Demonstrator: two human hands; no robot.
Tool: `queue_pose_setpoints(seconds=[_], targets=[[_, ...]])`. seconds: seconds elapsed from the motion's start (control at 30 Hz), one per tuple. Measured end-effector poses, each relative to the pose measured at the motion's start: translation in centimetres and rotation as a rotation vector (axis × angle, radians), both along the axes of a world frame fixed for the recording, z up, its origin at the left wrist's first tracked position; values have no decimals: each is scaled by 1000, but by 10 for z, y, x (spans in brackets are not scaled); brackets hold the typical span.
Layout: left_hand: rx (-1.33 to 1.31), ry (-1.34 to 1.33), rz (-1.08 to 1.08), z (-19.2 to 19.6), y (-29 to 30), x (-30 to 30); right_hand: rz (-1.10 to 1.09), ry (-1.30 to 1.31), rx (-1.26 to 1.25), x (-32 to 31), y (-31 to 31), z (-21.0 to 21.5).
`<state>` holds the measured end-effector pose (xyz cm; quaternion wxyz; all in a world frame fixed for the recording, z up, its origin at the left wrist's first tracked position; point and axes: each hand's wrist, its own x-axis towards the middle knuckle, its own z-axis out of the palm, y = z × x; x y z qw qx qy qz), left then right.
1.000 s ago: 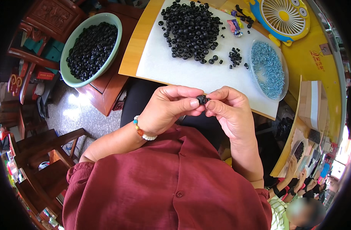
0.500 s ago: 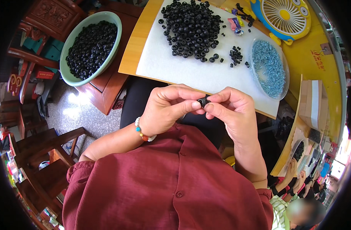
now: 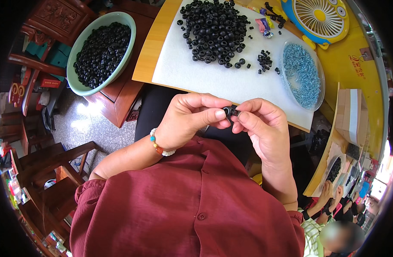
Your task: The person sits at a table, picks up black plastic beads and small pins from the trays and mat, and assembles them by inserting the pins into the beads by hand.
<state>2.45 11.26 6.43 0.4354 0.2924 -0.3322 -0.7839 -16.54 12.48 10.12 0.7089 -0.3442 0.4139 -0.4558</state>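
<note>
Close over the near edge of the white mat, my left hand pinches a round black bead with an opening in it. Thumb and fingers of my right hand are closed on a small black plug-like piece at the bead's right side. The two pieces meet or nearly meet; fingertips partly cover both. Beyond my hands lies a heap of round black beads. Several smaller black pieces form a little pile right of it.
An oval clear tray of blue beads stands at the mat's right. A green basin full of black beads sits on a wooden stand at left. A yellow-and-blue fan and wrapped sweets lie behind. Another person's hands work at lower right.
My right hand has drawn slightly right, so the small black piece now shows between my fingertips. The bead has turned a little in my left hand, showing its opening.
</note>
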Motion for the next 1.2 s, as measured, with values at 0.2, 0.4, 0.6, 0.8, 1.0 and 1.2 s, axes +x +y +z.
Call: queue_pose_setpoints(seconds=[0.2,0.4,0.6,0.8,1.0,1.2], targets=[[60,0,-12,-1,1,0,15,36,-18,-3,-3,3],[-7,-68,-20,2,1,0,66,170,-60,-4,-5,7],[29,-70,-13,2,1,0,113,223,-114,-7,-11,2],[-215,3,50,-17,-1,-4,247,24,130,-14,-18,-10],[-227,-61,-38,-8,0,-3,293,-76,186,-12,-17,-21],[-278,-85,71,-8,-7,0,121,-105,93,3,-12,-27]])
